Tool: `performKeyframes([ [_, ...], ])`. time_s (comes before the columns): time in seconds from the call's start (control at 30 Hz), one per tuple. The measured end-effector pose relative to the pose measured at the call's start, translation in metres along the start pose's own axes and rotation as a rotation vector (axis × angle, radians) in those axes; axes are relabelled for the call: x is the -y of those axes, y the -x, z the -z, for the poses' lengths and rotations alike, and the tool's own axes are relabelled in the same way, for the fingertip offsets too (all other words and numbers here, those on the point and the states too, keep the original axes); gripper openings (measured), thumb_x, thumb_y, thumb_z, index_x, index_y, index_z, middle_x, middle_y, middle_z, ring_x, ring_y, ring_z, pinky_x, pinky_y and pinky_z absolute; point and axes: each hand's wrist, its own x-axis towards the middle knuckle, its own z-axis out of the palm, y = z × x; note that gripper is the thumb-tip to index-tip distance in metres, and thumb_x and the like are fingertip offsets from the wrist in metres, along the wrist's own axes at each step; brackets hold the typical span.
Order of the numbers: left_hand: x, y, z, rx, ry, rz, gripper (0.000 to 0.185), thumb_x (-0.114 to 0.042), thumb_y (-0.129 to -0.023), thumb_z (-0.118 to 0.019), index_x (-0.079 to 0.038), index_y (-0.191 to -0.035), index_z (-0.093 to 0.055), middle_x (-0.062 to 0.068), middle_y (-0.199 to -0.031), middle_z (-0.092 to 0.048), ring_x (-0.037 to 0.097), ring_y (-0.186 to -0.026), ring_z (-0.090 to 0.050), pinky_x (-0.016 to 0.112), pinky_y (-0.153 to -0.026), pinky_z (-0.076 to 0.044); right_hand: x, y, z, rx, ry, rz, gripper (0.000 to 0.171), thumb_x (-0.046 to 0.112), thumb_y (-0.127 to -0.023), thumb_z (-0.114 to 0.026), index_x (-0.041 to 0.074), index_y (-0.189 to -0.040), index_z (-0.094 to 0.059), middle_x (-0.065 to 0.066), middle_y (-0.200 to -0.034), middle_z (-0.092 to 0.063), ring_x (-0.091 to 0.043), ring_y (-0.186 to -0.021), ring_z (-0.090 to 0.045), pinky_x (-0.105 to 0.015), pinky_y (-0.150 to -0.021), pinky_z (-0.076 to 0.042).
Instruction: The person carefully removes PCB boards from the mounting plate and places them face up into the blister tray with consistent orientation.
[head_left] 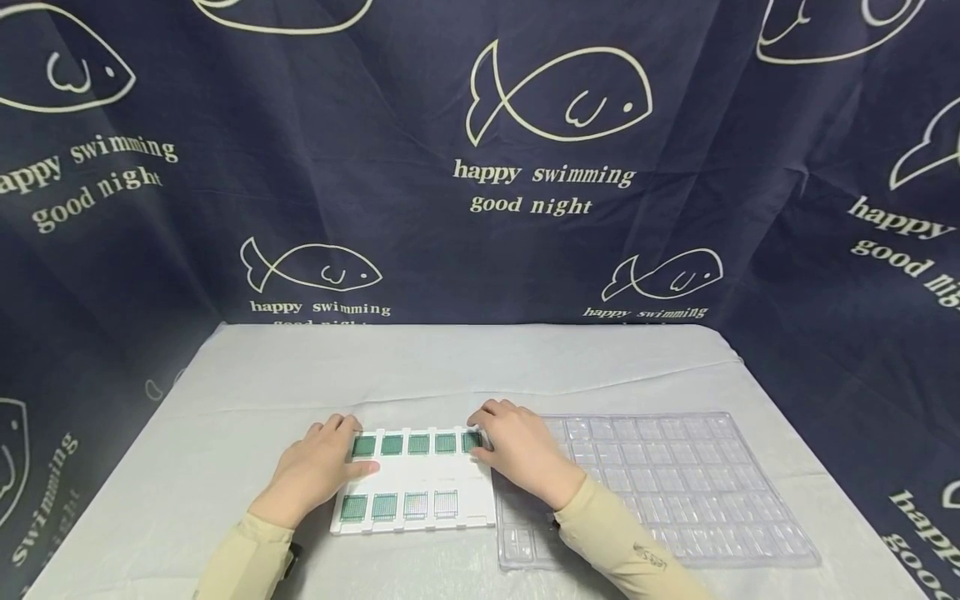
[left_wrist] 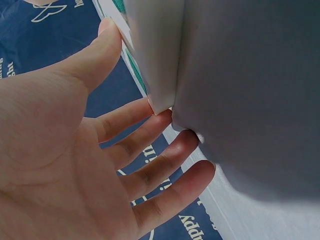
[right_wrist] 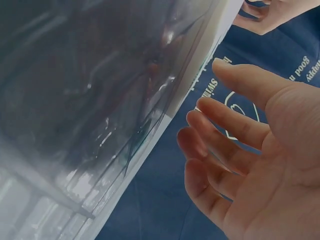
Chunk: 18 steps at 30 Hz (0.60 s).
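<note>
My left hand (head_left: 318,467) and right hand (head_left: 517,450) rest flat, fingers relaxed, on the ends of the white tray (head_left: 427,508) near the tabletop's (head_left: 247,392) front edge; I'd press evenly so the green chips (head_left: 405,444) stay seated.

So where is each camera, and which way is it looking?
Head: worn on the head, looking forward and down at the white tray, clear tray, left hand and right hand.
Left wrist: faces that hand's palm and the white tray's edge.
Right wrist: faces that hand's palm beside the clear tray.
Both wrist views share the blue curtain.
</note>
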Motion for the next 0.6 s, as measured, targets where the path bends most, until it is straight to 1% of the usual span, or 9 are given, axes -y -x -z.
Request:
performKeyframes([
  [0.23,-0.0007,-0.0002,0.0004,0.003,0.006,0.003,0.058,-0.045,-0.082,-0.081,-0.008,-0.12,-0.059,0.008,-0.112,-0.063,0.023,-0.09,-0.057,0.04,-0.067,-0.05,0.002,0.0002,-0.0013,0.003,0.024,0.021,0.035,0.033,-0.085,-0.084,0.014,-0.112,-0.074,0.001,-0.109,-0.072,-0.017,-0.093,-0.067,-0.033,-0.078,-0.057],
  [0.6,0.0001,-0.0002,0.0003,0.003,0.007,-0.003,0.057,-0.045,-0.082,-0.081,-0.007,-0.12,-0.059,0.008,-0.11,-0.063,0.024,-0.09,-0.058,0.042,-0.068,-0.051,0.0032,-0.0003,0.0006,0.02,0.041,0.039,0.033,0.03,-0.083,-0.084,0.014,-0.11,-0.075,0.002,-0.104,-0.072,-0.016,-0.088,-0.066,-0.033,-0.075,-0.056],
])
